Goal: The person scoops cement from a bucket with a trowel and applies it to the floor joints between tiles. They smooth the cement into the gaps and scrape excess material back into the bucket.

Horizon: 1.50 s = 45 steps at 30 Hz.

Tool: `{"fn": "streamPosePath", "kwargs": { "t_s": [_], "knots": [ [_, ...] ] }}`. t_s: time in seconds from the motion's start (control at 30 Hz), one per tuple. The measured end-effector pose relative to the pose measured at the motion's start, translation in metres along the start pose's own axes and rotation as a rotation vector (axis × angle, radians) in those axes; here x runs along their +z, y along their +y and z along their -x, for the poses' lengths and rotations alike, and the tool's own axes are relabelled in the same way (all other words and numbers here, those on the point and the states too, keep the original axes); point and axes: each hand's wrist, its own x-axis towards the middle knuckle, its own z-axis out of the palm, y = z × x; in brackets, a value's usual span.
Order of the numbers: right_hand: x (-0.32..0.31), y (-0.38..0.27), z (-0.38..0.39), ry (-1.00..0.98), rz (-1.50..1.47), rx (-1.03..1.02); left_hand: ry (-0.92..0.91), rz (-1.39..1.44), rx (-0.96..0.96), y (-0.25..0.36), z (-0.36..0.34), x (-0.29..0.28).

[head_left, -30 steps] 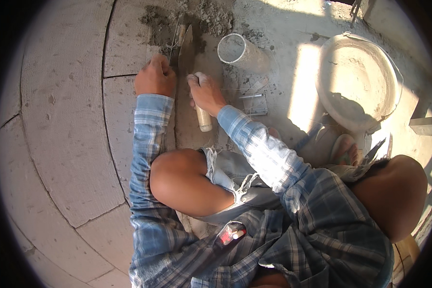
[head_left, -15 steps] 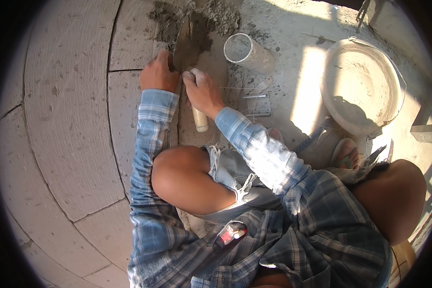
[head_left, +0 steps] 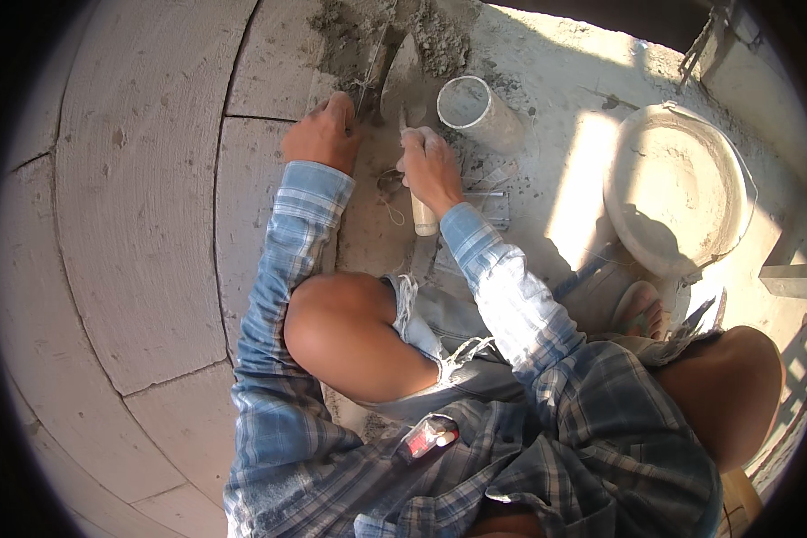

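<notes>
My right hand [head_left: 432, 170] is wrapped round a trowel, its pale wooden handle [head_left: 424, 218] sticking out below the fist. The trowel's pointed, mortar-smeared blade [head_left: 403, 79] points away from me over wet grey mortar [head_left: 345, 45]. Just to its left, my left hand [head_left: 321, 136] rests by the edge of the pale blocks with fingers curled closed. A thin string [head_left: 365, 82] runs close to its fingertips; whatever the fingers pinch is hidden. A loop of thin line [head_left: 393, 208] lies beside the trowel handle.
Large pale blocks [head_left: 143, 179] cover the left side. A whitish open pipe piece [head_left: 493, 121] stands right of the trowel. Farther right is a round bucket [head_left: 611, 170] of grey mix with a wire handle. Beside it, a sandalled foot [head_left: 638, 309] rests on the floor.
My right hand has moved right with the trowel, and the blade has swung away from my left hand. The string by the left hand now shows. The view has also shifted slightly.
</notes>
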Motion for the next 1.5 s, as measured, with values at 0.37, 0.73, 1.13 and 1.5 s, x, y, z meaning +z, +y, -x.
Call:
{"fn": "streamPosePath", "kwargs": {
  "t_s": [0.37,0.73,1.13,1.5],
  "knots": [
    [-0.006,0.014,-0.025,0.022,0.053,-0.111,0.038,0.064,0.056,-0.003,0.007,0.007],
    [-0.007,0.013,-0.010,0.107,0.305,-0.317,0.117,0.136,0.065,-0.010,0.004,0.011],
    [-0.016,0.031,0.008,0.050,0.308,-0.332,0.124,0.147,0.088,-0.008,0.005,0.005],
    [-0.014,0.044,-0.013,0.111,0.355,-0.434,0.219,0.217,0.142,-0.010,0.003,0.011]
  ]
}}
